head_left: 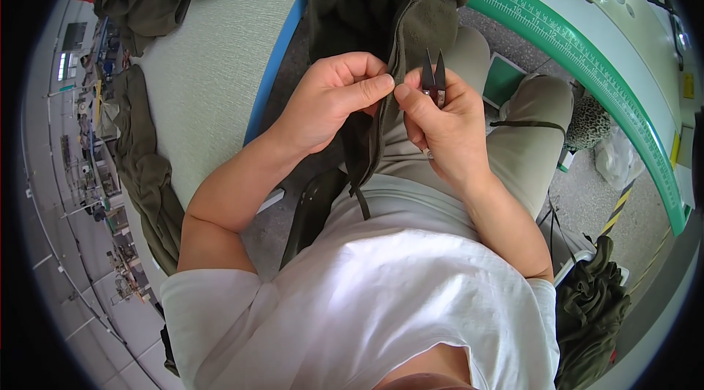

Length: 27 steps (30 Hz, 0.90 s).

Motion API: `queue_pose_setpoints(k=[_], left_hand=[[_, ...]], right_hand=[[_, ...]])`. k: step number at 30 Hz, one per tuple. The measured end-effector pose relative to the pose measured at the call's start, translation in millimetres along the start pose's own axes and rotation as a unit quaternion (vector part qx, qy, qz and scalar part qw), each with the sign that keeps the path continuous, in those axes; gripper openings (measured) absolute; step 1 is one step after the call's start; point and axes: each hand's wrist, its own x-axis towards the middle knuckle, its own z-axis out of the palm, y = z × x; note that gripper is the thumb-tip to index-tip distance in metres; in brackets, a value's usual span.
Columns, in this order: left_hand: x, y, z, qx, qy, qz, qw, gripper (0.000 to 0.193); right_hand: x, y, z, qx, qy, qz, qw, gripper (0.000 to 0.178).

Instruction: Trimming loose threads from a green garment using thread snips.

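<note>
A dark olive fleece garment [352,16] hangs down from the far side toward my lap, its long edge strip running between my hands. My left hand [334,100] pinches this edge between thumb and fingers. Close against it, my right hand [453,119] pinches the same edge with thumb and forefinger. That hand also holds a pair of dark thread snips [433,76], blades pointing away from me and slightly apart. The snips' handle end is hidden in my palm. Below my hands, the strip's loose end dangles over my lap.
A pale tabletop [213,53] with a blue edge lies to the left, olive cloth [143,1] heaped on it. At the right curves a white table edged with a green measuring strip [579,53]. More olive cloth [590,313] is piled at the lower right.
</note>
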Motion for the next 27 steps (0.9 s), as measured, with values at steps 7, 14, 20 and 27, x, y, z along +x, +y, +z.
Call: queue_pose_setpoints(k=[7, 14, 20, 27], left_hand=[[0.5, 1.8, 1.6, -0.01, 0.009, -0.019, 1.0, 0.011], [1.6, 1.8, 0.2, -0.005, -0.001, -0.022, 1.0, 0.011], [2.5, 1.2, -1.1, -0.003, -0.011, -0.021, 1.0, 0.012], [2.6, 2.4, -1.3, -0.01, -0.006, -0.035, 0.999, 0.012]], right_hand=[[0.2, -1.6, -1.7, 0.021, 0.006, 0.02, 1.0, 0.009], [0.8, -3.0, -3.7, 0.01, -0.001, 0.017, 1.0, 0.008], [2.6, 0.1, -5.4, -0.001, 0.001, 0.014, 1.0, 0.008], [1.6, -0.3, -5.7, 0.004, -0.007, 0.018, 1.0, 0.008]])
